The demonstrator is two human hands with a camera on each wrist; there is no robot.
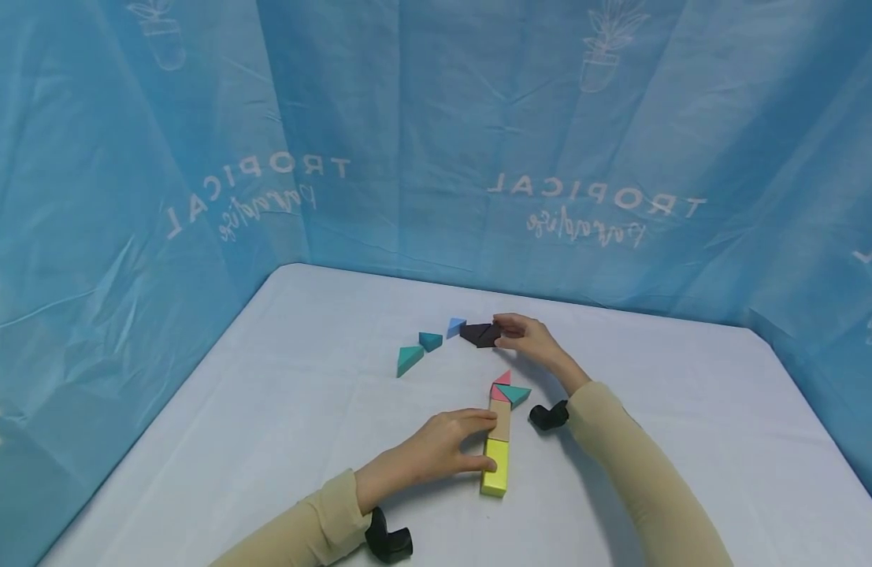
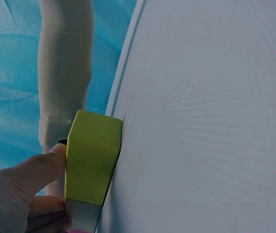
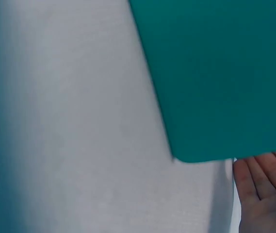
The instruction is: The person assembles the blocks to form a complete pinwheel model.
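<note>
A row of blocks runs away from me on the white table: a yellow block point(image 1: 495, 468) nearest, then a tan wooden block point(image 1: 502, 421). Pink triangular blocks point(image 1: 502, 378) and a teal triangular block point(image 1: 515, 394) sit at its far end. My left hand point(image 1: 443, 445) rests along the row's left side, thumb on the yellow block, fingers at the tan one. Farther back, my right hand point(image 1: 528, 339) pinches a black triangular block point(image 1: 490, 339) between thumb and fingers, beside another black piece point(image 1: 473, 334). In the right wrist view the teal block point(image 3: 220, 82) hides part of that hand.
Left of the black pieces lie a blue triangular block point(image 1: 455, 327), a dark teal one point(image 1: 430, 341) and a green-teal one point(image 1: 410, 359). Black wrist devices point(image 1: 389, 543) hang under both sleeves. A blue curtain point(image 1: 436, 142) surrounds the white table point(image 1: 301, 378).
</note>
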